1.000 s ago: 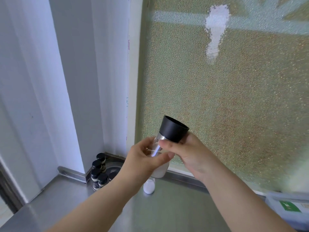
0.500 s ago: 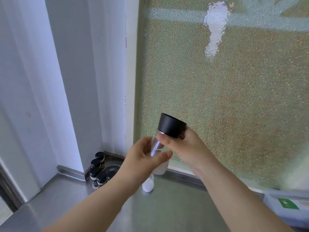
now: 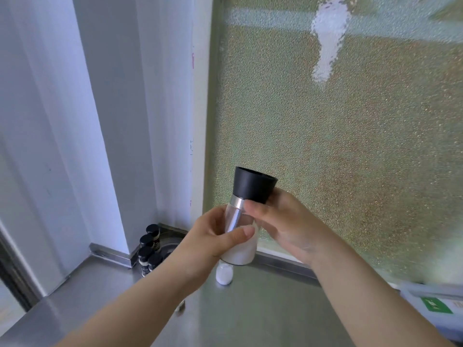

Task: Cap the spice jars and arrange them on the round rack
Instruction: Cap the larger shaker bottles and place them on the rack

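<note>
The left hand [image 3: 213,236] grips the clear body of a spice jar [image 3: 241,236] held up over the steel bench [image 3: 263,309], tilted with its top leaning right. White powder fills the jar's lower part. The right hand [image 3: 283,221] pinches the black cap [image 3: 253,185] seated on the jar's top. Under the jar a small white-filled jar [image 3: 224,274] stands on the bench near the frosted window [image 3: 338,134]. In the far left corner, four black-capped jars [image 3: 147,249] crowd the round rack [image 3: 172,242] against the wall. The near bench lies open; a box [image 3: 436,306] sits at the right edge.
</note>
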